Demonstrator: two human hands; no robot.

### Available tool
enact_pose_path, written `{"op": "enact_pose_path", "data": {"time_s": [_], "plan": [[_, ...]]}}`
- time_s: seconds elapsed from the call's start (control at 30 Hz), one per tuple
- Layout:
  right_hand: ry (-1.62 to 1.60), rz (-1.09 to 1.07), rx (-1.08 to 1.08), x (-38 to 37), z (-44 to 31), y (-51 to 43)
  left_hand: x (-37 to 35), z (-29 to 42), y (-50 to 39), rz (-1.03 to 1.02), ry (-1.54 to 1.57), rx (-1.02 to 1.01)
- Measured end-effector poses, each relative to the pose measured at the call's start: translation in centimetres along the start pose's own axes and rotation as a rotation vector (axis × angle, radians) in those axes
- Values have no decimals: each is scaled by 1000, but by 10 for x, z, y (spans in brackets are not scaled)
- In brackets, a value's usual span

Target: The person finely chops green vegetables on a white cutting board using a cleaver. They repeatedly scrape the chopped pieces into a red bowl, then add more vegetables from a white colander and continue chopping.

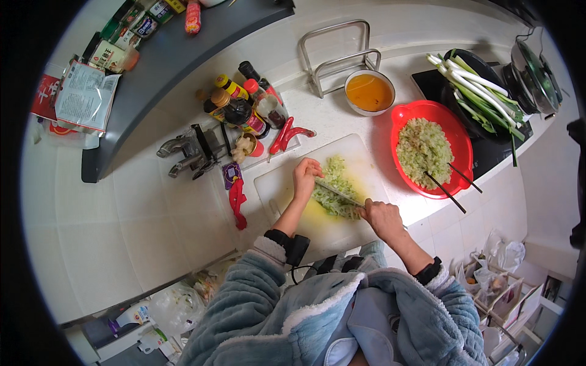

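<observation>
My right hand [381, 218] grips the handle of a kitchen knife [339, 192], seen nearly edge-on. Its blade lies across chopped pale green vegetable [336, 170] on a white cutting board [293, 183]. At the blade's far end is my left hand [306, 177], fingers loosely bent; whether they press on the blade is not clear. The pieces spread on both sides of the knife, and the board has yellow stains. To the right, a red plastic basin [463, 137] holds more finely chopped vegetable [423, 148], with two dark chopsticks [446, 193] leaning out over its rim.
Red chilies [293, 136], sauce bottles [240, 114] and ginger [241, 148] stand left behind the board. Beyond it are a metal rack [320, 64] and a bowl of orange liquid [370, 93]. Scallions [480, 94] lie across a black pan [471, 64] on the cooktop [496, 148].
</observation>
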State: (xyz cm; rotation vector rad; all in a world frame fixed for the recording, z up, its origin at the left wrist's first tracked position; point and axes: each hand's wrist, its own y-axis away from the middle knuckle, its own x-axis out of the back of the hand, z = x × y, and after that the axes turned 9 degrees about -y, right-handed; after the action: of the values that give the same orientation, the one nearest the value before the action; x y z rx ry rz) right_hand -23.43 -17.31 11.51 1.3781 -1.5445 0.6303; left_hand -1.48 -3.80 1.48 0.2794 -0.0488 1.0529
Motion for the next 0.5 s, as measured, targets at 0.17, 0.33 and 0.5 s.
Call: {"op": "enact_pose_path", "data": {"time_s": [0.17,0.33,0.5], "plan": [[30,82,81,-6,8,-8,-3,-18,7,45,68,-87],[144,22,130,8,13,-28,2,-21,2,106,249,-12],[153,-29,151,18,23,-41,-1,-24,1,119,19,-46]]}}
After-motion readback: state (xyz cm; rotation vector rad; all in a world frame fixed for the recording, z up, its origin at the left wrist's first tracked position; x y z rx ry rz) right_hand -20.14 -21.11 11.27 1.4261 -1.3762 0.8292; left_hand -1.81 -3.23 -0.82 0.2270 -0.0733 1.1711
